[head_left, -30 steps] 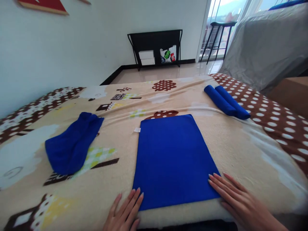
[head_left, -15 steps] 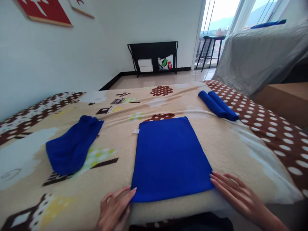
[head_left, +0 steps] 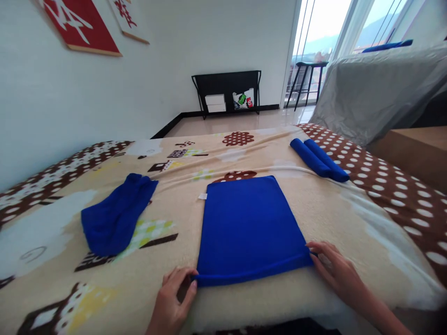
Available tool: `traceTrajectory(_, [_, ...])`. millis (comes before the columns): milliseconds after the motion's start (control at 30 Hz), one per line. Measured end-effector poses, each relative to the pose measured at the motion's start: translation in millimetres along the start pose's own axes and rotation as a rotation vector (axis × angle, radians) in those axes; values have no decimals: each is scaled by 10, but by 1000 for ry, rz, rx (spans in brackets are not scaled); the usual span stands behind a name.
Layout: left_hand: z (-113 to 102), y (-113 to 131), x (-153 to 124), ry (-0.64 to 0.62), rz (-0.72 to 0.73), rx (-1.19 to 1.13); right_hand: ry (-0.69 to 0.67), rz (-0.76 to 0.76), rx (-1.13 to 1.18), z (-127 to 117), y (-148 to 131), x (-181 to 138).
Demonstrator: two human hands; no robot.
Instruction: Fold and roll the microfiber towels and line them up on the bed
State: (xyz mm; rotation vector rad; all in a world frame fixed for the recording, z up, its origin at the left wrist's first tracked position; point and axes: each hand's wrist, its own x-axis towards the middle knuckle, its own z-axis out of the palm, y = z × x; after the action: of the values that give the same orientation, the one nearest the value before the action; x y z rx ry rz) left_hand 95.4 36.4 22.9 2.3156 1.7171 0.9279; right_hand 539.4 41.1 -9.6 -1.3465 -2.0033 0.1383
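Observation:
A flat blue towel (head_left: 249, 223) lies spread on the patterned blanket (head_left: 349, 218) in front of me. My left hand (head_left: 172, 300) pinches the towel's near left corner, and my right hand (head_left: 335, 270) pinches its near right corner. The near edge between them is curled up into a thin roll. A crumpled blue towel (head_left: 117, 216) lies to the left. Two rolled blue towels (head_left: 319, 159) rest side by side at the far right of the bed.
A white wall runs along the left with red hangings (head_left: 82, 25). A black rack (head_left: 226, 90) with white boxes stands at the far wall. A grey-covered piece of furniture (head_left: 379, 88) and a stool (head_left: 309, 77) are at the right by the window.
Both hands went from lying flat beside the towel to gripping its near corners. The near edge has lifted and begun to roll away from me. The view tilted up slightly.

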Motion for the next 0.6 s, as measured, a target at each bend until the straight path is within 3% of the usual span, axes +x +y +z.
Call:
traceTrajectory(167, [234, 139, 28, 71, -124, 243, -5, -28, -164, 91, 40, 46])
traceTrajectory(267, [325, 216, 16, 169, -124, 425, 17, -67, -309, 113, 65, 23])
traceTrajectory(400, [334, 192, -24, 266, 54, 480, 148, -129, -396, 112, 64, -52])
traceTrajectory(500, [310, 132, -54, 234, 222, 459, 123, -201, -371, 87, 40, -88])
traceTrajectory(600, [281, 146, -50, 195, 264, 468, 84, -188, -335, 28, 23, -73])
